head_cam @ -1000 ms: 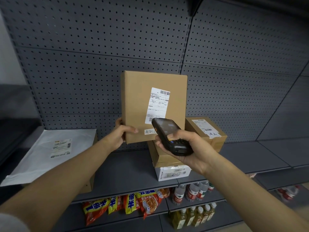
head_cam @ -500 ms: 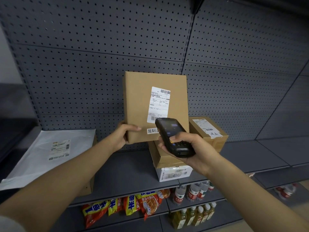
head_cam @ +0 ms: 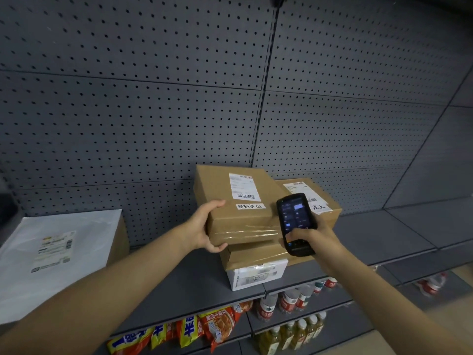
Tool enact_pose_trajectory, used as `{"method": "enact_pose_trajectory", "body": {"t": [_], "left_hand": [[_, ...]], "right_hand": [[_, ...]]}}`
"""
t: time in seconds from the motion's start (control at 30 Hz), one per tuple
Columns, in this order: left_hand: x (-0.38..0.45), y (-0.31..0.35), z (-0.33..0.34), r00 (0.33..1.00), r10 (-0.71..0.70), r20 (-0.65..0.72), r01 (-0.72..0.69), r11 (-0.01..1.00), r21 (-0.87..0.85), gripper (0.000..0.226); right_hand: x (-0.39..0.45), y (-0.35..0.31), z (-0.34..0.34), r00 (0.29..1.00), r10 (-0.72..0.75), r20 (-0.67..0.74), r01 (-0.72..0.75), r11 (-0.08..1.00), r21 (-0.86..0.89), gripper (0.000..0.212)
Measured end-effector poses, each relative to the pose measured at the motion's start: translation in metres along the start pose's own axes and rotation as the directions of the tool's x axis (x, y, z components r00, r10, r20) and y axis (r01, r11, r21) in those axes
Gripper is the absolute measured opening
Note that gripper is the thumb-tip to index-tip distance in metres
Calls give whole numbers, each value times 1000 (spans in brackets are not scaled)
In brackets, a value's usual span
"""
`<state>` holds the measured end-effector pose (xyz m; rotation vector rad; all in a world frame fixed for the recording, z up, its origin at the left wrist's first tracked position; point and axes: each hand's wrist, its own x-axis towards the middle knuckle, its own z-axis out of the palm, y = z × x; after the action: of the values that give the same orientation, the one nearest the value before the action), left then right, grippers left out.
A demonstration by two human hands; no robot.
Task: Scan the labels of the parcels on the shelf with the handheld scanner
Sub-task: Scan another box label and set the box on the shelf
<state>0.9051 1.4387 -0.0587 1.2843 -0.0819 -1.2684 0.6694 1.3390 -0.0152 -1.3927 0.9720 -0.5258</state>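
A brown cardboard parcel (head_cam: 217, 190) with a white barcode label lies flat on top of a stack, label face up. My left hand (head_cam: 204, 226) grips its near left corner. Under it sit another brown box (head_cam: 253, 254) and a white box (head_cam: 256, 276). My right hand (head_cam: 314, 237) holds the black handheld scanner (head_cam: 294, 221) upright in front of the stack, its lit screen facing me. Behind the scanner stands a smaller labelled brown parcel (head_cam: 330, 208). A white mailer bag (head_cam: 58, 252) with a label lies on a box at the left.
The parcels rest on a grey metal shelf (head_cam: 384, 239) backed by grey pegboard (head_cam: 153, 111). Below it, a lower shelf holds snack packets (head_cam: 194, 329) and bottled drinks (head_cam: 291, 329). More bottles (head_cam: 430, 285) lie at the right.
The big parcel went from upright, label facing me, to lying flat on the stack. The scanner rose to upright with its screen toward me. My view tilted down.
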Motion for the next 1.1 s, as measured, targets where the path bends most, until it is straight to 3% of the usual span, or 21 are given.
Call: {"method": "enact_pose_trajectory", "body": {"t": [0.1, 0.23, 0.37, 0.57, 0.63, 0.8, 1.1], "left_hand": [[17, -3, 13, 998, -51, -46, 50, 999, -16, 51], [37, -7, 28, 993, -69, -96, 69, 998, -9, 47], [57, -8, 40, 983, -46, -180, 53, 998, 36, 50], [70, -17, 44, 940, -80, -331, 134, 981, 142, 62], [71, -22, 42, 936, -75, -344, 135, 979, 154, 63], [69, -23, 37, 943, -73, -323, 140, 971, 191, 69], [52, -16, 12, 940, 28, -339, 58, 969, 241, 82]], "right_hand": [[31, 8, -15, 1000, 16, 10, -16, 998, -58, 87], [57, 7, -27, 996, 50, 73, -43, 994, -98, 67], [84, 10, -36, 990, 68, 124, -49, 988, -147, 73], [112, 19, -44, 978, 91, 190, -59, 984, -170, 64], [119, 24, -44, 978, 92, 188, -60, 983, -171, 76], [133, 29, -42, 973, 85, 213, -54, 987, -150, 84], [130, 17, 2, 974, -66, 218, 74, 997, -29, 63]]}}
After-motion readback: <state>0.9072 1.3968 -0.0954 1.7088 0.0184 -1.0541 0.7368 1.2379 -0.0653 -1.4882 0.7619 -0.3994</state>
